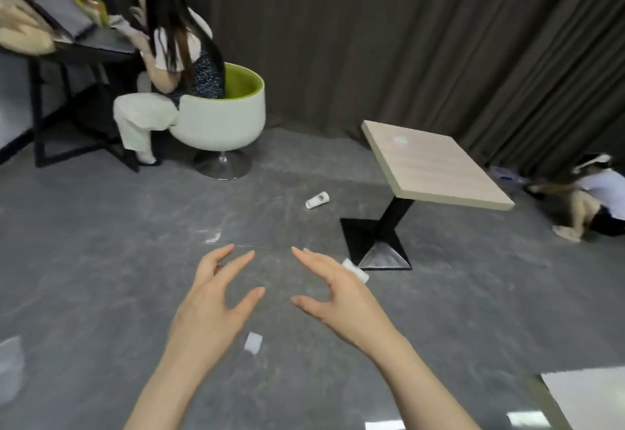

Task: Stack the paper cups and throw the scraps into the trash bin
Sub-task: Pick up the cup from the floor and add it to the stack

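Note:
A white paper cup (317,200) lies on its side on the grey floor, well beyond both hands. A second white cup (355,270) lies near the table's black base, partly hidden behind my right hand (338,297). Small white paper scraps lie on the floor: one (253,342) between my forearms, one (213,237) ahead of my left hand (213,297). Both hands hover above the floor with fingers spread and loosely bent, holding nothing. No trash bin shows clearly.
A small wooden table (436,165) on a black pedestal stands right of centre. A person sits in a white and green tub chair (220,121) at the back left by a dark desk (84,47). Another person crouches at the far right. A white surface (588,396) fills the bottom right corner.

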`<state>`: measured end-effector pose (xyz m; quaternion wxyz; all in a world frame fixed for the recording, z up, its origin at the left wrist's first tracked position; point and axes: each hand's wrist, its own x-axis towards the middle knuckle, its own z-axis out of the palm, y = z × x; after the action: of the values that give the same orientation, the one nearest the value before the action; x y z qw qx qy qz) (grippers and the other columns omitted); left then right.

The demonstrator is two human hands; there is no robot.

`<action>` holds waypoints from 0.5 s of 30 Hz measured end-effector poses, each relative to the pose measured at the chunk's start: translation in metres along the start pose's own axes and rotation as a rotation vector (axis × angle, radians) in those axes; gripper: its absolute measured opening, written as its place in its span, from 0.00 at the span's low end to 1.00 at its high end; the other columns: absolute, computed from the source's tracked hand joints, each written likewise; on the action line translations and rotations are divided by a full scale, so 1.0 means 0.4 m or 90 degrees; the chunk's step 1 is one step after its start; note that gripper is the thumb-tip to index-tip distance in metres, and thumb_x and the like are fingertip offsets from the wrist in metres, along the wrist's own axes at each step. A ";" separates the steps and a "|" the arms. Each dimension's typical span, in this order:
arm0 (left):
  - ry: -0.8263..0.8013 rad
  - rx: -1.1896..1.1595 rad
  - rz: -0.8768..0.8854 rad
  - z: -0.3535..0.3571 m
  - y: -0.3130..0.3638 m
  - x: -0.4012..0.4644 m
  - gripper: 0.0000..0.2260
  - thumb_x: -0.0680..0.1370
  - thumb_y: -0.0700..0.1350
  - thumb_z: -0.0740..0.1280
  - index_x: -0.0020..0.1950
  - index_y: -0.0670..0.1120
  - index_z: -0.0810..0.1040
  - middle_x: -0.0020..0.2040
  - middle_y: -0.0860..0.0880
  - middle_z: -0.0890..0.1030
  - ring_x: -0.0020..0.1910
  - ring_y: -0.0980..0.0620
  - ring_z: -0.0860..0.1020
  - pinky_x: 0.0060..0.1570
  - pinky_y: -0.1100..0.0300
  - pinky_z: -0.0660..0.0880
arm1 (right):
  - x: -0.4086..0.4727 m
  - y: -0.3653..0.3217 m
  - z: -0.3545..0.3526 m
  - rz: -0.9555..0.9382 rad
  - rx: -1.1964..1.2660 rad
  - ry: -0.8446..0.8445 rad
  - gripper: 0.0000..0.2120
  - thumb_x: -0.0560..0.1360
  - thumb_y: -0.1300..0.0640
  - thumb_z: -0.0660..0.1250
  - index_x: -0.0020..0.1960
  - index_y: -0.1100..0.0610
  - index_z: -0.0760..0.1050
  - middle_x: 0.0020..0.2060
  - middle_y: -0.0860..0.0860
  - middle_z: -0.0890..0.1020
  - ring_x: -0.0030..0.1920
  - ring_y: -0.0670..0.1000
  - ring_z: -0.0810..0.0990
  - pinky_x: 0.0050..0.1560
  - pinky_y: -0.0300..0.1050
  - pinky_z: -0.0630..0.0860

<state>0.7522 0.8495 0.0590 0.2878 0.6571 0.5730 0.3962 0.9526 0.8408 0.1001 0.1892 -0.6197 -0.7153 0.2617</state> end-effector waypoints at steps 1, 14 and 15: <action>-0.021 -0.003 0.011 0.040 0.018 0.031 0.22 0.72 0.51 0.72 0.64 0.60 0.73 0.66 0.64 0.64 0.62 0.62 0.69 0.54 0.58 0.71 | 0.009 0.040 -0.029 0.016 0.002 0.016 0.32 0.74 0.48 0.70 0.72 0.34 0.60 0.74 0.39 0.63 0.72 0.37 0.59 0.72 0.38 0.59; -0.161 0.065 0.090 0.382 0.113 0.600 0.21 0.73 0.53 0.70 0.65 0.60 0.73 0.69 0.61 0.63 0.66 0.62 0.66 0.52 0.61 0.66 | 0.344 0.434 -0.305 0.148 0.031 0.107 0.31 0.75 0.48 0.69 0.71 0.32 0.58 0.74 0.39 0.63 0.72 0.36 0.59 0.70 0.38 0.60; -0.169 0.063 0.102 0.403 0.118 0.660 0.21 0.74 0.53 0.70 0.66 0.60 0.72 0.69 0.61 0.63 0.66 0.61 0.66 0.52 0.61 0.67 | 0.389 0.457 -0.328 0.156 0.038 0.120 0.31 0.75 0.48 0.69 0.72 0.33 0.58 0.74 0.39 0.63 0.72 0.36 0.59 0.69 0.36 0.60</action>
<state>0.9218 1.1124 0.0647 0.2961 0.7606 0.4945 0.2988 1.1496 1.0298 0.0844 0.2403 -0.7181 -0.6054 0.2450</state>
